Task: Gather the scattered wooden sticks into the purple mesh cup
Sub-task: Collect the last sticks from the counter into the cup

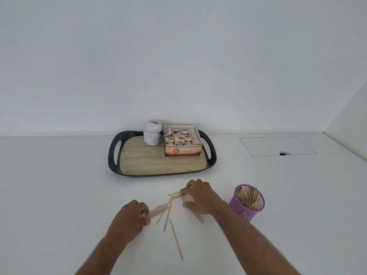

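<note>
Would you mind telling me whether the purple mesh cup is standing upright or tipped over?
Upright. The purple mesh cup rests on its base on the white table, its open mouth up and wooden sticks standing inside.
</note>
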